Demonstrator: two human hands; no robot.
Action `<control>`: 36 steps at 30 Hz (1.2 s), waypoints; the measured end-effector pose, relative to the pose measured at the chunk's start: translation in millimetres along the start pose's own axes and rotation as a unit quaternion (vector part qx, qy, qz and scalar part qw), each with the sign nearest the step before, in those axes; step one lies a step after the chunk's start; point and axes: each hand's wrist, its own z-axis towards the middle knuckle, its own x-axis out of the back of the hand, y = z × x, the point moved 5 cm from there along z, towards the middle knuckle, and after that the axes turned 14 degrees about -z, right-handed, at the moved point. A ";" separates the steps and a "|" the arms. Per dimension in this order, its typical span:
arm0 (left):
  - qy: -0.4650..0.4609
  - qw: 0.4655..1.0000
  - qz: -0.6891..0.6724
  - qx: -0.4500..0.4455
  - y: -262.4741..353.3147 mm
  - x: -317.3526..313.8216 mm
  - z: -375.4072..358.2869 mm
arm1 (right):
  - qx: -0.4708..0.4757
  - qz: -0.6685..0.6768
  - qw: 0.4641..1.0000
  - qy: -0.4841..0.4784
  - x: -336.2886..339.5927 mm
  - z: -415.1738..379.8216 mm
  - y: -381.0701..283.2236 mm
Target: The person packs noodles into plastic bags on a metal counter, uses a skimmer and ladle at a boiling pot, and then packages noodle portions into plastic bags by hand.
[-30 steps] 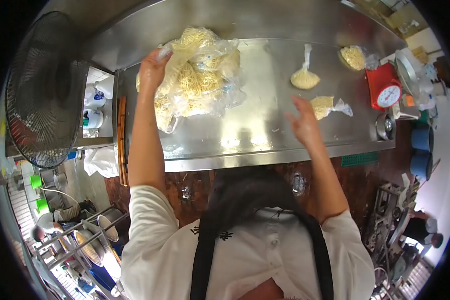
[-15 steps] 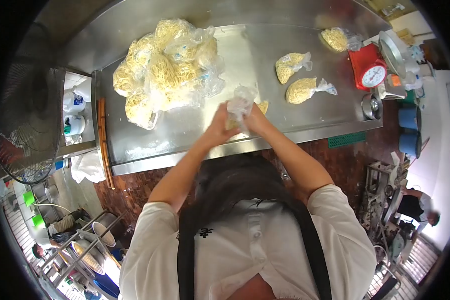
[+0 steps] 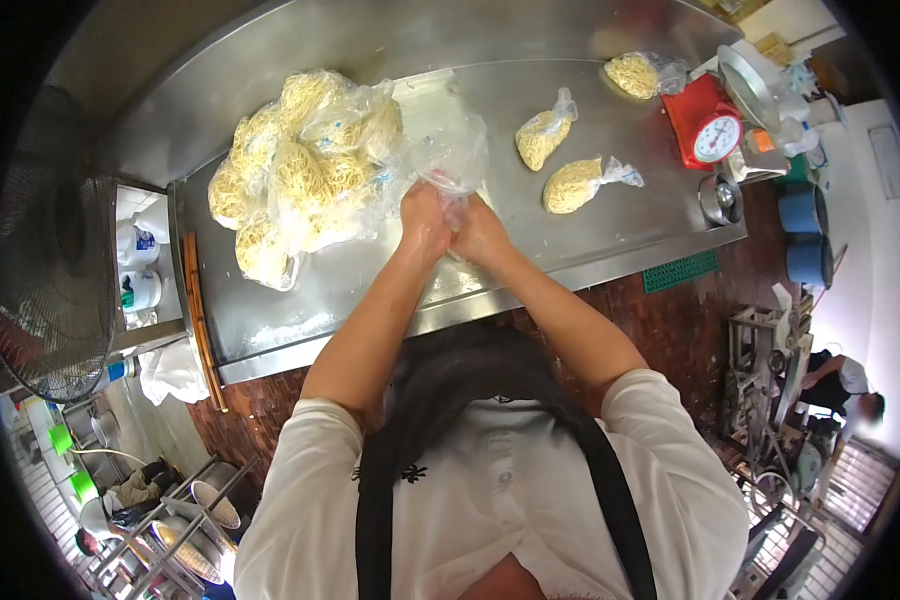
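Both hands are together near the front edge of the steel table. My left hand (image 3: 426,217) is closed on a clear plastic bag (image 3: 454,145), which puffs out loosely beyond the fingers. My right hand (image 3: 481,234) is closed on the same bag from the other side, close against the left. What lies in the bag under the hands is hidden. A large pile of bagged noodles (image 3: 305,175) sits to the left. To the right lie two small tied noodle bags, an upper bag (image 3: 540,145) and a lower bag (image 3: 572,188).
Another noodle bag (image 3: 632,75) lies at the far right, beside a red dial scale (image 3: 705,125). A metal bowl (image 3: 718,198) stands at the table's right corner. Wooden sticks (image 3: 200,320) lean along the left edge. A person (image 3: 838,385) is farther off at the right.
The bag's top has gone from bunched to spread out beyond my hands. My hands have drawn closer together. The upper small noodle bag's neck now points away. The whole view has shifted slightly.
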 end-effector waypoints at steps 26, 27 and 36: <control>-0.108 0.968 0.179 0.140 -31.0 52.2 -17.2 | -0.256 0.495 0.817 -0.147 19.7 -85.1 25.1; -0.132 0.937 0.308 0.102 -29.8 67.1 -17.1 | -0.266 0.472 0.825 -0.159 13.4 -87.2 30.3; -0.281 0.414 0.862 -0.085 -1.6 30.7 -12.4 | 0.049 -0.046 0.984 0.165 -0.7 -24.4 15.9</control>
